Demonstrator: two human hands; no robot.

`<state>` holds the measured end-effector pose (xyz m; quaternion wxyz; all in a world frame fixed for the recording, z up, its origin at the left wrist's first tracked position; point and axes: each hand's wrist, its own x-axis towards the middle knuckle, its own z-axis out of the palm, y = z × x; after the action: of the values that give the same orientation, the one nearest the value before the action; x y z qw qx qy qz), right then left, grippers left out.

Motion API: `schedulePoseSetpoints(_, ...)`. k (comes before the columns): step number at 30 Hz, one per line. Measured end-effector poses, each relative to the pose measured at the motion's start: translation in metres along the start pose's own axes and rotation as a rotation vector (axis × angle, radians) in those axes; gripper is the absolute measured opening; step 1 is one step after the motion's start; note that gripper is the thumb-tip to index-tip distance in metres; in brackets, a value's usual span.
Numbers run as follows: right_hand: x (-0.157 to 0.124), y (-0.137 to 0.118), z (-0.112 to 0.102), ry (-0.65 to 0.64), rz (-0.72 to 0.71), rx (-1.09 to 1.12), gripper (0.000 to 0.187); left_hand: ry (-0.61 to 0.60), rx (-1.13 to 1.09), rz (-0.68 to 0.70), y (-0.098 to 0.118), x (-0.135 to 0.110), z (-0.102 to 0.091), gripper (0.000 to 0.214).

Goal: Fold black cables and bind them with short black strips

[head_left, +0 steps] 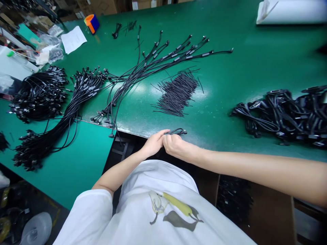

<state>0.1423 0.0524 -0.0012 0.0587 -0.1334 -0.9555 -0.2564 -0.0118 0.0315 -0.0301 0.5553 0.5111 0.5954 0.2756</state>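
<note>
Close together at the table's front edge, my left hand (154,143) and my right hand (175,145) are both closed on one coiled black cable (179,131). A loop and a connector end of it stick out past my fingers. Whether a tie is around the coil is hidden by my fingers. Just beyond my hands lies a heap of short black twist ties (177,93). To its left, a spread of loose black cables (138,73) with grey sleeves stretches away across the table.
Bundled cables (68,105) and another cable pile (41,93) lie at the left. Coiled cables (283,115) are heaped at the right. Along the back are a white roll (291,13), an orange and blue object (92,23) and a paper sheet (74,39) on the green table (230,78).
</note>
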Motion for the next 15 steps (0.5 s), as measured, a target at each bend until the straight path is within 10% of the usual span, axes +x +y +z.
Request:
schedulePoseSetpoints(7, -0.002, 0.008, -0.008, 0.162, 0.206, 0.006, 0.018, 0.043, -0.157, 0.082, 0.012, 0.002, -0.01, 0.041)
schedulePoseSetpoints(15, 0.006, 0.012, -0.011, 0.067, 0.42, 0.073, 0.019, 0.151, 0.0, 0.121, 0.028, 0.003, -0.019, 0.041)
